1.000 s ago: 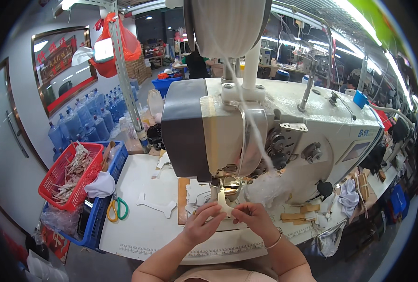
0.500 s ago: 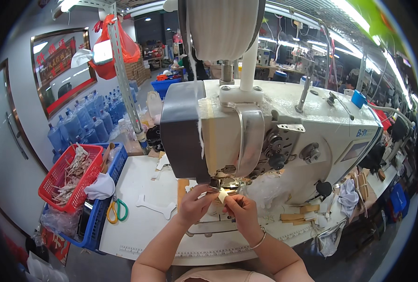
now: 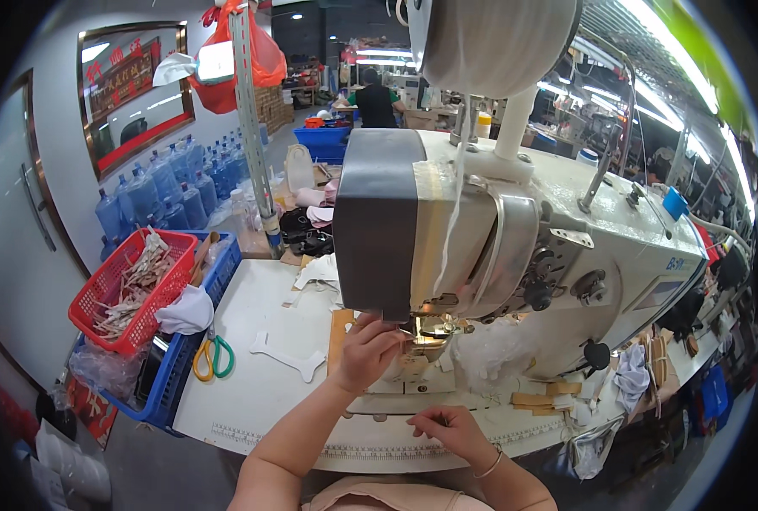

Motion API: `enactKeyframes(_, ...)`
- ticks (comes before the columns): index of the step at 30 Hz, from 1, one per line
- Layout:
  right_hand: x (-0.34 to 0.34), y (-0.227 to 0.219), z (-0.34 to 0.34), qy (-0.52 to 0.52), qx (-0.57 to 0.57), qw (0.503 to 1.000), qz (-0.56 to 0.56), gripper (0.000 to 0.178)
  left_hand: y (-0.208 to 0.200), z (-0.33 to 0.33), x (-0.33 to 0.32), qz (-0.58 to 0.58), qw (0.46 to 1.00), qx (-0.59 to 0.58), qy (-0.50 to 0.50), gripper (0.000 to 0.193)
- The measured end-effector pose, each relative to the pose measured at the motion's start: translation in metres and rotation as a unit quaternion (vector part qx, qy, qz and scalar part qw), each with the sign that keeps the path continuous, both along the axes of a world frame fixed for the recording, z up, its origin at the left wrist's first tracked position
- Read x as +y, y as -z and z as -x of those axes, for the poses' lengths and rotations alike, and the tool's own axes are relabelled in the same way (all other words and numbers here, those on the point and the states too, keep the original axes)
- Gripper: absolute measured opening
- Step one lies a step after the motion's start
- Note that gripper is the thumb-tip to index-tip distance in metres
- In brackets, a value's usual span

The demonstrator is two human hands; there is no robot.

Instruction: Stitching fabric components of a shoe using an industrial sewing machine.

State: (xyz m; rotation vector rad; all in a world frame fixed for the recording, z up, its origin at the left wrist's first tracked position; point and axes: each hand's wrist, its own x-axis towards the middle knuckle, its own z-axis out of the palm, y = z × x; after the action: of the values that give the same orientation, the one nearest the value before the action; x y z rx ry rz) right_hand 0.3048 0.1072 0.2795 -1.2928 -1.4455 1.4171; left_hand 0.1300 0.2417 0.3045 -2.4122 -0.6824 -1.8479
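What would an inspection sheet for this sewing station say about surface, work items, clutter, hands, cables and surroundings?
Surface: white sewing table, ruler strip along its front edge.
Job's things: industrial sewing machine; spool of white tape above it; white bone-shaped piece on the table, left.
Clutter: yellow-and-green-handled scissors; red basket and blue crate at left; tan strips at right.
Grip: left hand at the machine's needle area, anything pinched there hidden; right hand away from the machine, nothing visible in it.
Cables: pale cable or hose behind the machine's right end.
Surroundings: blue water bottles by the wall; a person in the background.
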Motion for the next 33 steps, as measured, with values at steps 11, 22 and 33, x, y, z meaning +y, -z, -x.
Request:
enactKeyframes(11, -0.012, 0.023, -0.011, 0.061, 0.023, 0.998, -0.020, 0.020, -0.008, -0.004, 0.043, 0.563, 0.782, -0.211, 0.166, 0.032)
enactKeyframes(22, -0.017, 0.034, -0.017, 0.091, 0.072, 0.992, 0.039, 0.018, 0.029, 0.037, 0.033, 0.546, 0.834, -0.027, 0.067, 0.025)
enactKeyframes(33, -0.003, 0.029, -0.021, 0.106, 0.097, 0.990, 0.002, 0.017, 0.063, 0.144, 0.033, 0.604, 0.727, 0.276, -0.174, 0.043)
